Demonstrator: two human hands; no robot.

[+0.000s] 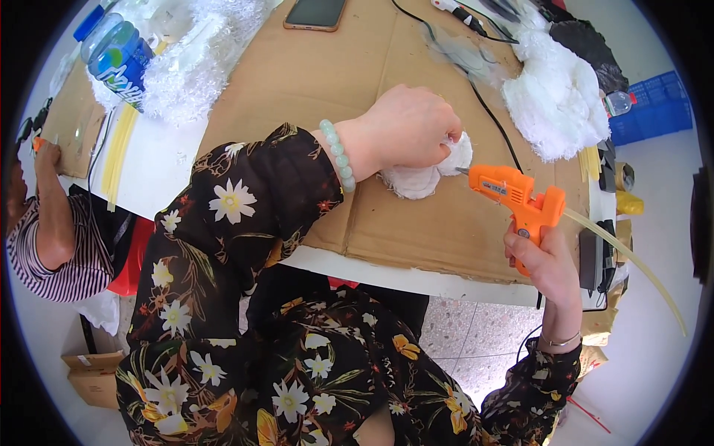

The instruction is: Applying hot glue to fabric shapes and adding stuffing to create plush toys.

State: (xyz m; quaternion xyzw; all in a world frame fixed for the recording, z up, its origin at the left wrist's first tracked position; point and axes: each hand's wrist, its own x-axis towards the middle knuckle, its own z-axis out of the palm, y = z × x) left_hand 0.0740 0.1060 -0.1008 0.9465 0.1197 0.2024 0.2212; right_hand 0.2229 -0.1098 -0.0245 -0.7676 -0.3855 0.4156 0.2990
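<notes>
My right hand [547, 264] is wrapped round the grip of an orange hot glue gun [513, 192], with a long pale glue stick [632, 256] trailing from its back end. The gun's nozzle points left and sits right beside a white fluffy piece [413, 182] made of rounded parts, low over the cardboard [312, 82]. Above that piece my left hand [409, 126] is closed, its fingertips pinching the upper rounded part. The thumb and part of the piece are hidden under the hand.
White fluffy material lies in heaps at the back left [201, 59] and right [558, 97]. A blue-capped bottle [119, 59] stands far left, a phone [314, 13] at the back. A black cord [491, 111] crosses the cardboard. Another person in a striped shirt [63, 245] sits at the left.
</notes>
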